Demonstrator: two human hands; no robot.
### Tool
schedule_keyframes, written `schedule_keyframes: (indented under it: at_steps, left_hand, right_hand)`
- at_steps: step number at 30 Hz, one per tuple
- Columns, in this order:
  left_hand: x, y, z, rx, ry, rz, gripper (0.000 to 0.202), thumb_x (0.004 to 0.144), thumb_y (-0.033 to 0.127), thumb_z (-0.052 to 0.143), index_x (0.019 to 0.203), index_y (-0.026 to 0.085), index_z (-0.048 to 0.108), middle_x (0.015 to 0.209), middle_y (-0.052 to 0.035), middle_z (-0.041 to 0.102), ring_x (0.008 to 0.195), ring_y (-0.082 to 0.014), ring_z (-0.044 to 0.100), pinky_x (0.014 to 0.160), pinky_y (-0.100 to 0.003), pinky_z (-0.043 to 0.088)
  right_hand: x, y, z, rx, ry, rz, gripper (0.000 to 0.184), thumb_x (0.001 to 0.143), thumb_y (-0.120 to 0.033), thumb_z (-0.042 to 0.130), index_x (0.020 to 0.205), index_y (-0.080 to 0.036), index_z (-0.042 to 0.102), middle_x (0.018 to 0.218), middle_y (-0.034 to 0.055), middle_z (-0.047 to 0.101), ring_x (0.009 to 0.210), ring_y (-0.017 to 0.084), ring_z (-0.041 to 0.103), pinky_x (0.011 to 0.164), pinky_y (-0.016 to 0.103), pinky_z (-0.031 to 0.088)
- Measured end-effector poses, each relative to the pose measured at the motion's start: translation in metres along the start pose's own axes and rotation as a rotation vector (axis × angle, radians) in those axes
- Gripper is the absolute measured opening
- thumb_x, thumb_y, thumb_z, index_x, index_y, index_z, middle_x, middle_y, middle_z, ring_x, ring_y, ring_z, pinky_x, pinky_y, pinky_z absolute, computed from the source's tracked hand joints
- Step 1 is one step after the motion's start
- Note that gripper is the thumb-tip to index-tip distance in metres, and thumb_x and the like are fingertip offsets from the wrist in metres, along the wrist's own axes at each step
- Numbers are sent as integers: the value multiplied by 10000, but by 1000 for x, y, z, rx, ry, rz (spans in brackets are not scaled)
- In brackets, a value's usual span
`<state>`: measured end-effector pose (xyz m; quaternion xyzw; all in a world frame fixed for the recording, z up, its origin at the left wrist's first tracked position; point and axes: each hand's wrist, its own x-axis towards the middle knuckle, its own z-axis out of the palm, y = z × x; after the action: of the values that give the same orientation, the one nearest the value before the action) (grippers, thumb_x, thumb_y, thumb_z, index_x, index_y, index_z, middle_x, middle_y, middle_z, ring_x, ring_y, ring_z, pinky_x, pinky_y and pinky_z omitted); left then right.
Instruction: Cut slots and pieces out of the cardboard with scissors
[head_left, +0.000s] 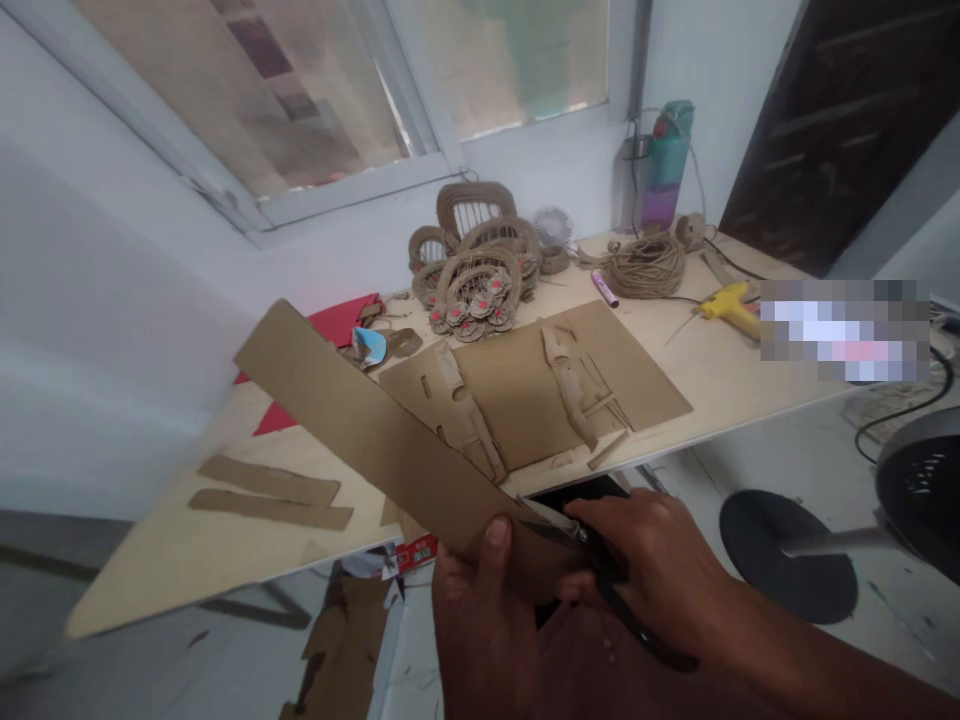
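Note:
A long cardboard strip (375, 435) slants up to the left across the view. My left hand (484, 610) grips its lower end from below, thumb on the near face. In my right hand (645, 560) is a pair of scissors (551, 518) with dark handles. The scissor blades lie at the strip's upper edge near its lower right end. Part of the handles is hidden by my fingers. Behind, a large cardboard sheet (517, 400) lies on the wooden table with torn and cut pieces on it. Two narrow cardboard strips (270, 495) rest on the table at the left.
Against the wall stand small woven chair-like crafts (480, 270) with paper flowers. A coil of cord (649, 265), a yellow glue gun (727, 308), a marker (604, 289) and a bottle (664, 165) are at the right. Red sheets (337, 325) lie left. A black fan (919, 490) stands beside the table.

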<state>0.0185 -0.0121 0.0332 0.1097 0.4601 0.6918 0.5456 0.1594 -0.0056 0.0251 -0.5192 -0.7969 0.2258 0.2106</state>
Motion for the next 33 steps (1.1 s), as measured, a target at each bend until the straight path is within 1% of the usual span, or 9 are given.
schedule_keyframes:
  at_steps: [4,7,13,17,21,24,28,31,33]
  left_hand:
    - [-3,2,3,11,-8,-16,533,572,231,802,1067,195,608,763,-54,720,653,-233,685,569,-338,570]
    - [-5,4,4,-11,-8,-40,508,612,219,774,1089,206,599,816,-56,720,674,-230,682,562,-345,569]
    - [-5,1,4,18,43,-11,422,634,218,765,1031,192,625,858,-50,718,742,-211,680,648,-332,567]
    - [-2,-2,1,3,31,-21,393,630,231,767,1004,199,651,807,-39,717,683,-195,675,608,-317,565]
    - [2,1,-5,-54,39,-6,310,676,203,735,980,218,681,735,-3,701,661,-144,663,591,-226,542]
    - [6,6,-8,-87,44,-20,277,725,192,693,998,239,685,770,7,707,693,-124,652,661,-221,535]
    - [9,8,-9,-56,65,-79,280,750,223,675,1031,230,683,734,1,699,749,-147,644,757,-270,527]
    - [11,10,-9,-56,106,-42,334,757,206,668,1088,255,661,862,3,715,808,-139,634,802,-273,515]
    - [12,11,-8,-59,118,8,355,757,186,665,1103,266,654,1004,1,706,872,-136,626,817,-261,508]
  right_hand:
    - [0,1,2,7,38,-45,377,826,-558,551,791,-197,655,659,31,709,568,196,597,547,291,286]
    - [0,1,3,10,-3,-46,416,860,-557,501,711,-187,620,601,29,683,535,174,602,514,279,269]
    - [-5,4,11,41,15,-24,394,893,-471,485,657,-179,607,537,15,660,459,140,588,473,257,253]
    - [-3,4,7,86,17,1,303,838,-457,567,718,-192,650,594,17,684,519,169,614,491,255,283]
    - [-3,7,-5,241,-64,116,181,798,-368,606,768,-201,666,628,-6,663,572,169,604,512,241,346]
    - [-6,11,-10,436,-127,204,206,807,-368,576,778,-186,669,627,-7,632,581,167,581,501,235,369]
    - [-15,11,-8,709,-181,267,262,828,-406,542,843,-177,668,684,11,647,630,180,590,545,255,424]
    - [-22,8,-3,782,-164,238,269,833,-414,541,900,-179,653,802,40,678,710,201,617,617,288,460]
    - [-24,6,0,711,-130,202,259,813,-406,579,939,-192,651,833,39,675,737,207,621,644,299,460]
